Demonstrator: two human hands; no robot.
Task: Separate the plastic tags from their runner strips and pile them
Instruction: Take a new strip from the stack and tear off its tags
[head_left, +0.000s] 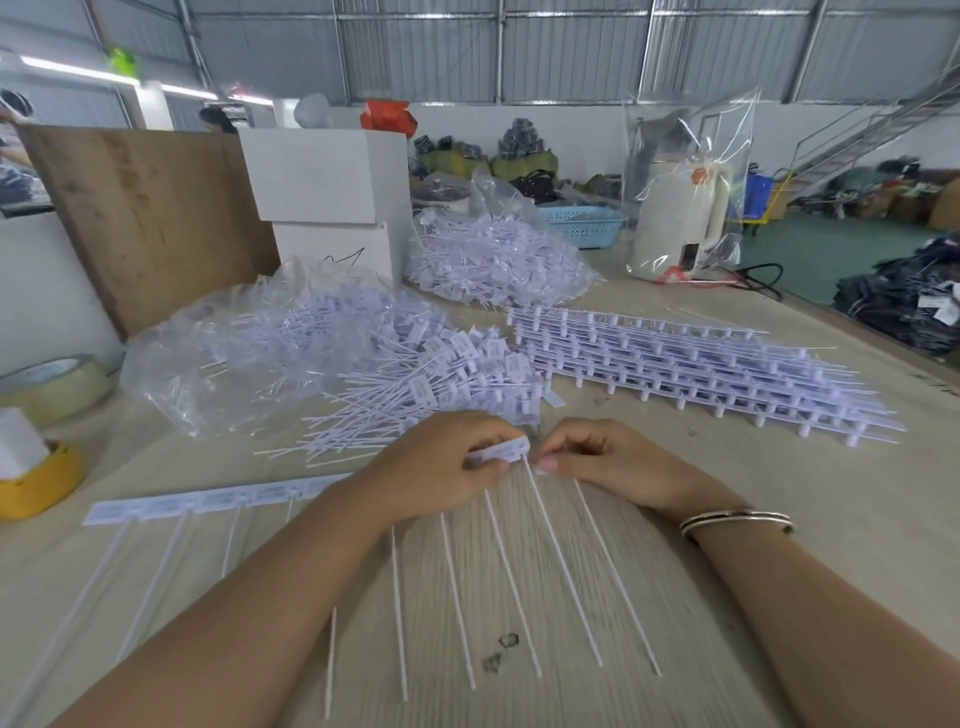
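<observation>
White plastic fills nearly everything I can see from the head camera: the strip of tags (218, 500) I am working on lies across the worktop (779, 478), its long thin tails fanning toward me. My left hand (436, 467) is curled around the strip's right end, pinching the label there, and my right hand (602, 462) pinches the outermost tag (543, 464) just beside it, thumb and fingertips closed on the small head, so both hands are grasping and the gap between them is tiny. I judge this to be the snap-off step for that one tag. Just beyond the left hand sits the loose pile of separated tags (441, 379), spilling out of a clear bag (218, 353); to the right of that pile lies the stack of uncut strips (691, 364), and a second bagged heap (493, 260) is farther back. The risk I see is tearing the label or leaving a burr if I twist too far from the joint, since my grip covers the break point and I cannot tell exactly where it sits. Pulling sideways could also drag the strip and tangle its tails together. A careless toss afterward might land the freed tag among the uncut strips, which lie close to the pile.
</observation>
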